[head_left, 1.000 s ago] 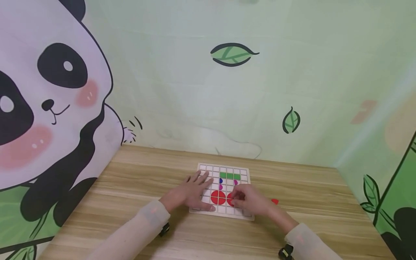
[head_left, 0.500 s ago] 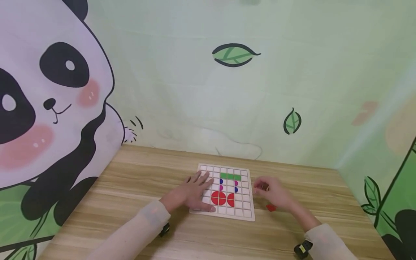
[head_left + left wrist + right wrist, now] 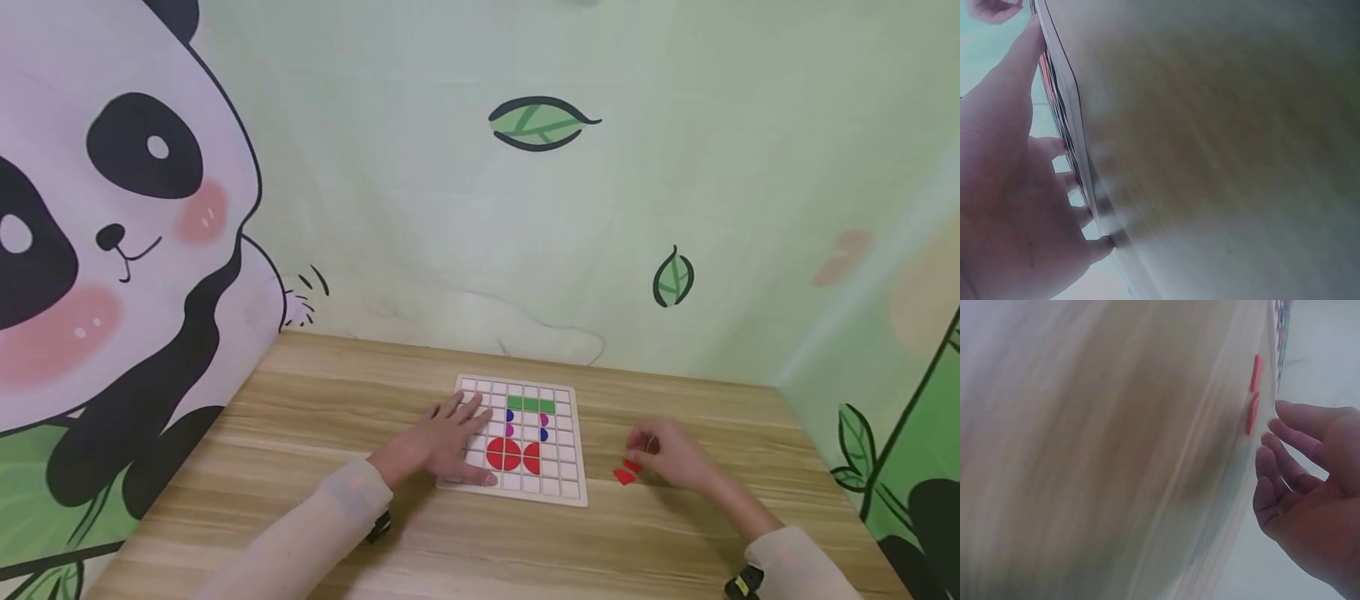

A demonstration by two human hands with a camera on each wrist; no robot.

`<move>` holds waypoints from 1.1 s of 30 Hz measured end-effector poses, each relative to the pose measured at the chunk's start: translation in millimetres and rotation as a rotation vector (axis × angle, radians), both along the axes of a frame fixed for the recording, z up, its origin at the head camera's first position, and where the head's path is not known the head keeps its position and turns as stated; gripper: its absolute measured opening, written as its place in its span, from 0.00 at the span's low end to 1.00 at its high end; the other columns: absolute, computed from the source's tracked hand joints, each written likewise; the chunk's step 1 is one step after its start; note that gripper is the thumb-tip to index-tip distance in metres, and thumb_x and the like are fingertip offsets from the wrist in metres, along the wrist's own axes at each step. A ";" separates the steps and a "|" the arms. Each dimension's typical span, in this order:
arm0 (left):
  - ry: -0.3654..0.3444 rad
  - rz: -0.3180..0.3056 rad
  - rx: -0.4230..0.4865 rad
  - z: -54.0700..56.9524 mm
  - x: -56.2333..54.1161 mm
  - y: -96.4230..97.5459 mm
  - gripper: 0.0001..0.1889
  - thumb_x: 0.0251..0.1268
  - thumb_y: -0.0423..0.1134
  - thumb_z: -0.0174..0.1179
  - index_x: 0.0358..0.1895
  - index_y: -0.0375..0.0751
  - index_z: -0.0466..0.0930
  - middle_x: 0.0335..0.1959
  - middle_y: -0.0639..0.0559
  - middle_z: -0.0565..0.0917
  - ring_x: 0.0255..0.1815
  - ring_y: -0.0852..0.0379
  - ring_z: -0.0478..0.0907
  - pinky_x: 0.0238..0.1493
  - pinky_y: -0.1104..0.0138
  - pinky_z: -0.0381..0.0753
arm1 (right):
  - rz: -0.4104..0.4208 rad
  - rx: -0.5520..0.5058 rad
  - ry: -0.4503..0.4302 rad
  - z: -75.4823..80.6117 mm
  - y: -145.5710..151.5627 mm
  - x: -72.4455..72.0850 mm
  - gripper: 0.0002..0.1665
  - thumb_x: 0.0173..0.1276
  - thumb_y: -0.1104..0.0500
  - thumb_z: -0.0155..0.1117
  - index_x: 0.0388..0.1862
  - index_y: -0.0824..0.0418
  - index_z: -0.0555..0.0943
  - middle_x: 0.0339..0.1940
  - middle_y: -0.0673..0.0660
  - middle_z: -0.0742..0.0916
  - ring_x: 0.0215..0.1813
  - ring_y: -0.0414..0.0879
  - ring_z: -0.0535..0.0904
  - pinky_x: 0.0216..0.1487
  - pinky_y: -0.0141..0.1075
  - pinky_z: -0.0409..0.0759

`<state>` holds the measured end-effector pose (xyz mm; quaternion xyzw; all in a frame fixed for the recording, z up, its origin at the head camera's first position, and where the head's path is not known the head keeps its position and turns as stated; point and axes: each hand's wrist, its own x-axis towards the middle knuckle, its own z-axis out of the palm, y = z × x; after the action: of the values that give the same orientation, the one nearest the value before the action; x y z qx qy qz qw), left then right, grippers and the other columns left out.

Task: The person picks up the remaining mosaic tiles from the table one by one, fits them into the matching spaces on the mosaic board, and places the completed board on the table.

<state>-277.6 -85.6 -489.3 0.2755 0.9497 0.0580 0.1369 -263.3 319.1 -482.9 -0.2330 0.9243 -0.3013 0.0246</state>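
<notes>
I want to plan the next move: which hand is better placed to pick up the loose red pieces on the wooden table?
Probably the right hand: it hovers beside the loose red pieces, while the left hand lies flat on the white grid board.

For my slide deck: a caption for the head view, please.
Left hand presses the grid board; right hand reaches two red pieces.

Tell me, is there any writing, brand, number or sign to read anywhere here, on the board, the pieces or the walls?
None: no view shows a readable word, number or brand.
White wooden grid board: only coloured shapes, no print.
Two loose red flat pieces near the right hand: plain.
Green wall covering: only panda and leaf drawings.
Both wrist views: too blurred to show print.
</notes>
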 end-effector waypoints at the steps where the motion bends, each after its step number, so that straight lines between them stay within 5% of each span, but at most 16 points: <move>1: 0.000 0.001 0.001 0.4 0.2 -0.2 0.61 0.60 0.83 0.56 0.88 0.52 0.47 0.90 0.47 0.40 0.88 0.39 0.34 0.83 0.39 0.44 | 0.007 0.009 -0.014 -0.4 2.3 0.9 0.03 0.70 0.67 0.74 0.38 0.63 0.86 0.33 0.48 0.85 0.36 0.40 0.78 0.37 0.34 0.79; 9: 0.001 0.000 0.014 1.5 0.2 -1.0 0.60 0.60 0.82 0.57 0.88 0.52 0.47 0.90 0.46 0.41 0.88 0.38 0.34 0.83 0.38 0.44 | 0.060 -0.004 -0.067 -0.9 6.4 7.7 0.06 0.68 0.69 0.73 0.41 0.62 0.85 0.36 0.50 0.86 0.39 0.41 0.79 0.39 0.34 0.80; 21: -0.002 -0.004 0.016 -2.0 -1.0 -1.6 0.61 0.60 0.83 0.56 0.89 0.53 0.46 0.90 0.47 0.39 0.88 0.38 0.33 0.83 0.38 0.43 | 0.026 -0.047 -0.084 -9.1 11.6 5.8 0.07 0.70 0.68 0.73 0.38 0.61 0.81 0.32 0.49 0.81 0.35 0.40 0.75 0.35 0.32 0.75; 33: -0.002 -0.001 0.017 -0.1 1.1 -0.8 0.60 0.60 0.81 0.58 0.88 0.52 0.47 0.90 0.46 0.40 0.88 0.38 0.34 0.83 0.37 0.44 | -0.045 0.002 -0.083 5.8 -15.0 1.2 0.05 0.75 0.67 0.66 0.46 0.60 0.86 0.38 0.51 0.87 0.43 0.44 0.81 0.44 0.37 0.82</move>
<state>-276.5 -86.4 -489.4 0.2771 0.9489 0.0664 0.1357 -262.1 304.1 -477.1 -0.1994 0.9277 -0.3104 0.0562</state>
